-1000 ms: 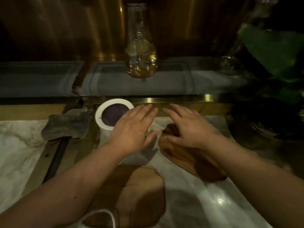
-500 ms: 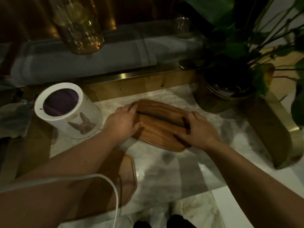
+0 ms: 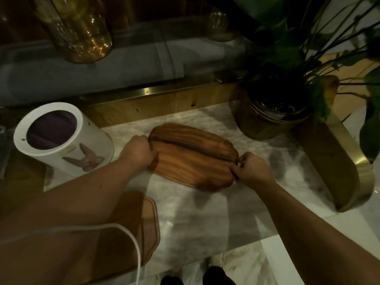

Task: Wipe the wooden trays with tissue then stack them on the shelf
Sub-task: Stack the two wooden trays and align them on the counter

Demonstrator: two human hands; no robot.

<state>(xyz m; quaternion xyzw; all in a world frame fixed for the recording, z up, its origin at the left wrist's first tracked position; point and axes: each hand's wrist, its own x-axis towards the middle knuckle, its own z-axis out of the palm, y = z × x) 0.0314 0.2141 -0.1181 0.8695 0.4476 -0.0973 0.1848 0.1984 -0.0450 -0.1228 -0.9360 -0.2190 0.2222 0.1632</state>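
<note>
With the tray [image 3: 193, 159] taken as the landmark, a white tissue tub [image 3: 61, 138] with a rabbit picture is seen well to its left, open at the top, so the tissue is judged to be within easy reach. Below and left of the tray, a second wooden board [image 3: 144, 229] is partly hidden under the left forearm. The left hand [image 3: 138, 152] is closed on the tray's left end, its fingers curled over the rim. The tray itself lies flat on the marble top [image 3: 205, 219], and two stacked or overlapping pieces appear to be held together, though the dim light leaves this uncertain. It is judged to be stiff, fairly light and smooth, possibly a little slippery where polished, and not fragile; a hold at both narrow ends, under the raised rim, is judged the steadiest. The right hand [image 3: 251, 169] is pinched on the tray's right end, thumb and fingers narrowed onto the edge. Beyond and right of the tray, a potted plant [image 3: 273, 118] stands near, and its leaves could be brushed if the tray is lifted high.
</note>
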